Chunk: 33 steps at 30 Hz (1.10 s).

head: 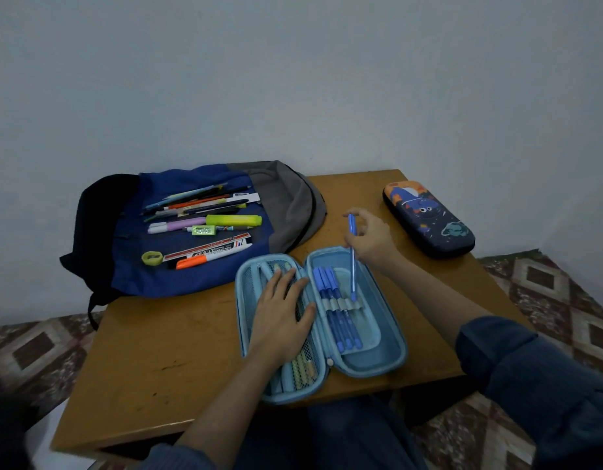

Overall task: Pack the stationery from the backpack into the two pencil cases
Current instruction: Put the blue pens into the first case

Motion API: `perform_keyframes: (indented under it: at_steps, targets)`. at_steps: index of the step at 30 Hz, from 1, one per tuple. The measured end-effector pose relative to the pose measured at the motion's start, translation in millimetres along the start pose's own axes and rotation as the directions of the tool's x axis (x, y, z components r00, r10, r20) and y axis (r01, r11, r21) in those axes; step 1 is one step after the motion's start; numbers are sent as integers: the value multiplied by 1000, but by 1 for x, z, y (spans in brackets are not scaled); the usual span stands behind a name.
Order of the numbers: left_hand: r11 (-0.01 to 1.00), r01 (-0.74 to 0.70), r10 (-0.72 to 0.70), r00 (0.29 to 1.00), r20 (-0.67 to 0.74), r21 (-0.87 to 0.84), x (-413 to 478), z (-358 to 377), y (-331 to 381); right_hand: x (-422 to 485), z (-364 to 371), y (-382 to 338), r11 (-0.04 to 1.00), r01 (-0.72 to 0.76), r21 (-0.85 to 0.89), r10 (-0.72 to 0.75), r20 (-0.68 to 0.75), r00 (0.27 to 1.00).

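Right hand (371,237) pinches a blue pen (353,271) upright, tip down at the elastic loops of the open light-blue pencil case (390,327) | left hand (281,312) flat, fingers spread on its mesh half | space-print pencil case (429,220) closed, just beyond the right hand | backpack (191,279) bears loose stationery

Scuffed wooden table (157,351) with a dull sheen, matt cloth backpack (130,266) far left, open pencil case (388,320) near me, smooth moulded shell and mesh pocket (247,278), translucent plastic pen (352,256) in my right hand (373,237), faintly glossy printed case (429,222) far right
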<state>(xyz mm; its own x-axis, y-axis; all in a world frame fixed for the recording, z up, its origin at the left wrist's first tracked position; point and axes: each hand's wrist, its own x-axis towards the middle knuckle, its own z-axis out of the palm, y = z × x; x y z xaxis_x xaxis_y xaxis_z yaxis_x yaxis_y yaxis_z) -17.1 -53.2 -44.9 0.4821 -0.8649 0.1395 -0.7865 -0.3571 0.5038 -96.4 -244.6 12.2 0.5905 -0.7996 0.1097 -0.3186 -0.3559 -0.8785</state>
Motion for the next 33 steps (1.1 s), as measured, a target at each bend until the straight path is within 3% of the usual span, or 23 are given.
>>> perform_keyframes:
  at_steps: [8,13,22,27,33]
  targets:
    - [1000,1,-1,1000,-14,-16,0,2,-1,3,1,-4,998,20,-59,-21,-20,1000]
    - [1000,4,-4,1000,-11,-11,0,1,-1,2,8,-1,984,-67,-164,81,82,993]
    - [1000,4,-4,1000,-10,0,0,1,-1,2,8,-9,983,-135,-126,154,155,976]
    - [1000,4,-4,1000,-17,0,0,1,-1,-8,17,0,942,-234,-239,302,306,903]
    - [1000,-1,1,1000,-21,-1,1,2,-2,-15,14,6,948,-251,-195,299,276,913]
